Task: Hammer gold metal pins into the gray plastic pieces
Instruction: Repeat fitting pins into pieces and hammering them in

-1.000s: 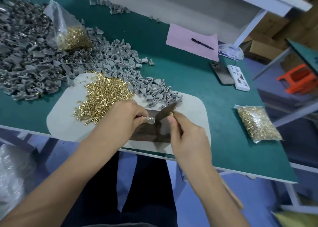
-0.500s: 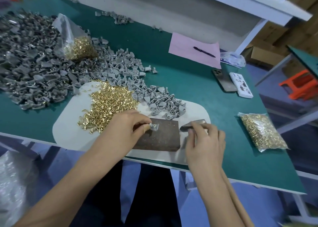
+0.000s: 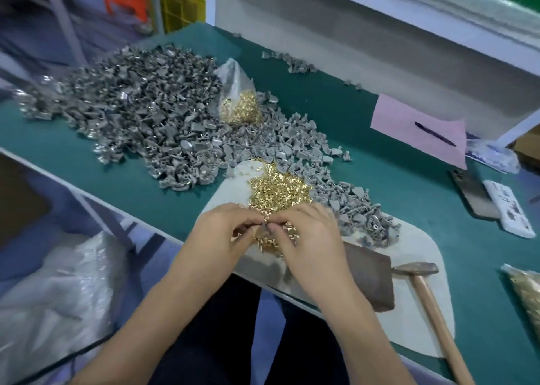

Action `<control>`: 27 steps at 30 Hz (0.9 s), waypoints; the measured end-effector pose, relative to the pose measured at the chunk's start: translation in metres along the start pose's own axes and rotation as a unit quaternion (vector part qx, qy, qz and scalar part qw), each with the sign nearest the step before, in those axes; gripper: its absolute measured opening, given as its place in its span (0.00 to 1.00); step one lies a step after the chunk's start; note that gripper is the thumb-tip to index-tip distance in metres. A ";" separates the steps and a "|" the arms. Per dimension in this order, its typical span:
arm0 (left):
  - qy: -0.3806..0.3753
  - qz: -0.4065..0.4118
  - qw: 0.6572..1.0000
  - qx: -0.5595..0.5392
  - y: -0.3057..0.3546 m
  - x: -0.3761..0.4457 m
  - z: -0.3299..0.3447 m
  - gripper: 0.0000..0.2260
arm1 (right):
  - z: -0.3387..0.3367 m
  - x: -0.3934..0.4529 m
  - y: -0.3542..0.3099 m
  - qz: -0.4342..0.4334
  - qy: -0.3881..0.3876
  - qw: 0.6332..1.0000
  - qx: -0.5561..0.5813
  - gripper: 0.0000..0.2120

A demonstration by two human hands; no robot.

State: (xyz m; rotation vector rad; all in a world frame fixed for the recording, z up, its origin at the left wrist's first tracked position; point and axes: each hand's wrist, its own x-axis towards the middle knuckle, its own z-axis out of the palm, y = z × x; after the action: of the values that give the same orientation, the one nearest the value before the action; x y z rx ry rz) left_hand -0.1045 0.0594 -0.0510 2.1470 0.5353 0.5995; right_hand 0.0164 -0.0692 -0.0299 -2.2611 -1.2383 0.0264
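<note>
Both hands meet over the near edge of the loose gold pin pile (image 3: 277,191) on the white mat (image 3: 420,256). My left hand (image 3: 225,232) pinches a small gray plastic piece (image 3: 264,227) at its fingertips. My right hand (image 3: 309,232) pinches at the same spot; whether a gold pin is between its fingers is too small to tell. The hammer (image 3: 429,303) lies on the mat to the right, free of either hand, beside the dark metal block (image 3: 371,279). Gray pieces (image 3: 350,209) lie heaped just beyond the pins.
A large heap of gray pieces (image 3: 131,113) covers the green table's left side, with a bag of gold pins (image 3: 239,104) on it. Pink paper with a pen (image 3: 420,130), a phone (image 3: 473,194) and a white remote (image 3: 508,209) lie right. Another pin bag (image 3: 526,294) is at the right edge.
My right hand left the hammer lying on the mat and moved left to the pin pile. My left hand carried the gray piece off the metal block to meet it. The view swung left.
</note>
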 end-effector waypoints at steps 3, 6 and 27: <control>0.053 -0.028 0.998 0.038 -0.022 -0.002 -0.025 0.06 | 0.025 0.026 -0.026 -0.026 -0.026 0.999 -0.001 0.04; 0.095 -0.059 0.991 0.075 -0.042 -0.002 -0.044 0.04 | 0.049 0.050 -0.050 -0.054 -0.051 0.997 -0.023 0.05; 0.103 -0.151 0.983 -0.034 -0.052 0.005 -0.048 0.08 | 0.054 0.059 -0.050 -0.044 -0.066 0.986 0.144 0.10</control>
State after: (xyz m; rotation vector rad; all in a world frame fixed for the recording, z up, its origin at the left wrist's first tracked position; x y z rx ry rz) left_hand -0.1371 0.1207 -0.0656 1.9004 0.9205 0.6602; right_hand -0.0036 0.0226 -0.0373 -1.9799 -1.3099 0.3070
